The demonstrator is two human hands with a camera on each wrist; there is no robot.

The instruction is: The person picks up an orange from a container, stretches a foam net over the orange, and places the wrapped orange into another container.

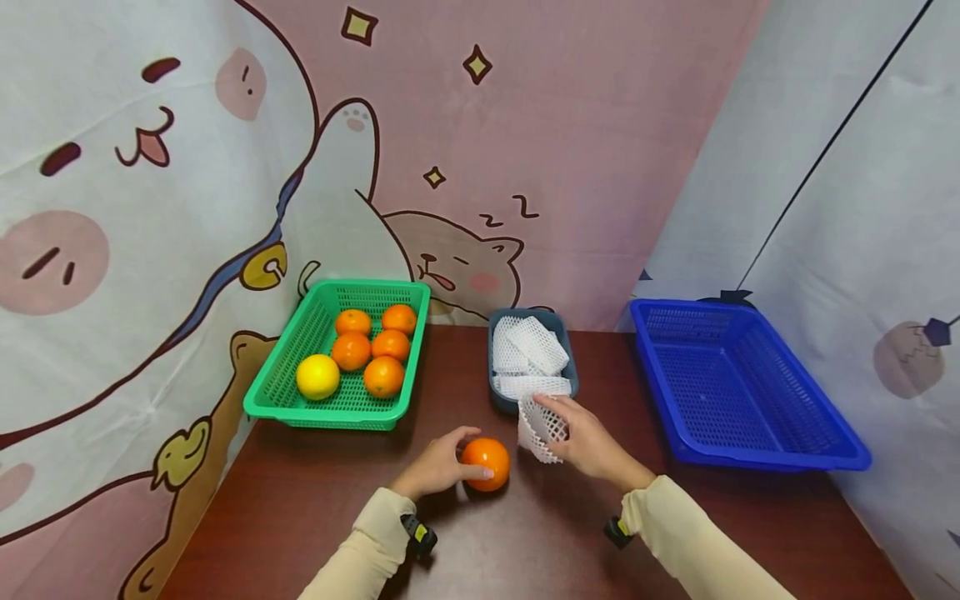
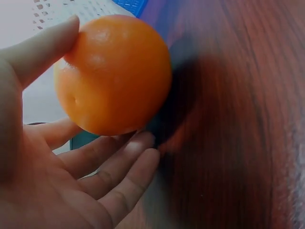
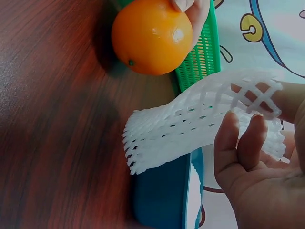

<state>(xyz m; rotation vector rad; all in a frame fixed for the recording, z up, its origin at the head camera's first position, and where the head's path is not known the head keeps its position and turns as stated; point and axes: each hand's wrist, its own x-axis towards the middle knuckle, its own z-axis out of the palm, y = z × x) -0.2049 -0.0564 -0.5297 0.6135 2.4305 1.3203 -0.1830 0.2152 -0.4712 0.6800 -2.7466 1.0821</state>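
Observation:
My left hand (image 1: 437, 468) grips an orange (image 1: 487, 463) between thumb and fingers, low over the dark wooden table. In the left wrist view, the thumb lies on one side of the orange (image 2: 116, 76) and the fingertips are beneath it. To its right, my right hand (image 1: 592, 442) holds a white foam net sleeve (image 1: 538, 432). Seen from the right wrist, fingers reach inside one end of the sleeve (image 3: 181, 124), spreading it, while its other end hangs narrower and flatter. Orange and sleeve are a short gap apart.
A green basket (image 1: 330, 417) at the back left holds several oranges and one yellow fruit (image 1: 317, 377). Behind the sleeve, a small dark blue-grey bin (image 1: 574, 375) contains more white foam nets (image 1: 538, 345). At the right stands a blue basket (image 1: 735, 392). Printed cloth (image 1: 585, 150) hangs behind the table.

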